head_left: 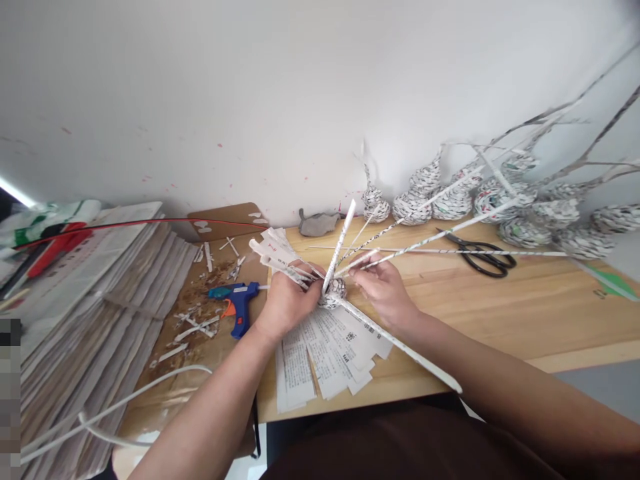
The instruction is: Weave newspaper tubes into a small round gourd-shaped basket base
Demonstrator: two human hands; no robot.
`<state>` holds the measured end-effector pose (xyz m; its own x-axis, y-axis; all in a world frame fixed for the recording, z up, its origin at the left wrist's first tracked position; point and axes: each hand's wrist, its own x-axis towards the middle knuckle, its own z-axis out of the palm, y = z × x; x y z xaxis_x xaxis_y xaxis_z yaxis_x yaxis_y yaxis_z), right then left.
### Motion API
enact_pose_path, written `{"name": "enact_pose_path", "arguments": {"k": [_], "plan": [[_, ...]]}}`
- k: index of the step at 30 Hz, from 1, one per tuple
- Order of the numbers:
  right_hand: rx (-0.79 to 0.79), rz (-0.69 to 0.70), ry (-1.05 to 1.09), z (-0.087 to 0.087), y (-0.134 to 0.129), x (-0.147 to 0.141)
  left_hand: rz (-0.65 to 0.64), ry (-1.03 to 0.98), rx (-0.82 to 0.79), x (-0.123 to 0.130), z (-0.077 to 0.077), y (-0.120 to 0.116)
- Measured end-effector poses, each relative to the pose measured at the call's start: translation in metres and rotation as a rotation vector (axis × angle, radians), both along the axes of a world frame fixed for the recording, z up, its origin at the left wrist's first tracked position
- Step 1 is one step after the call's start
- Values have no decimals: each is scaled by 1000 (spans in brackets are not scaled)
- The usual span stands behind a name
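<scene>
A small round weave of rolled newspaper [331, 295] is between my hands, with several paper tubes sticking out of it in all directions. My left hand [293, 297] is closed around its left side, where some of the tubes pass under the fingers. My right hand [383, 287] pinches a long printed paper tube [440, 235] just right of the weave; that tube runs up to the far right. One thick white tube [400, 343] points down toward my right forearm. Under the weave, cut newspaper strips [325, 360] lie fanned on the wooden table.
Finished woven paper gourds [413, 207] line the wall. Black scissors [483, 260] lie at the right on the table [500, 313]. To the left are a blue glue gun [243, 307], paper scraps [195, 327] and a tall newspaper stack [115, 287]. A grey lump [319, 223] sits behind.
</scene>
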<state>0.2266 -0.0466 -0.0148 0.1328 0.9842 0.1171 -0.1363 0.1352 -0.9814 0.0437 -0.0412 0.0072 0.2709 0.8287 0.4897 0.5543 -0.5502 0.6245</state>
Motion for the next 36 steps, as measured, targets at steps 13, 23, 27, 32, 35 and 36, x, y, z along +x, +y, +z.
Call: {"name": "enact_pose_path", "arguments": {"k": [13,23,27,32,35,36], "plan": [[-79,388,-599,11,-18,8,56,42,-80,-1,1,1],[541,27,-1439,42,-17,14,8,51,-139,-3,1,0],[430,125,-1434,37,-22,12,-9,18,-174,-3,-1,0],[206,169,-1082,33,-20,17,-8,-36,-181,-3,-2,1],[140,212,-801,33,-15,15,-16,-67,-169,-3,-3,0],[110,216,-735,33,-14,13,-16,-70,-162,-3,-3,0]]}}
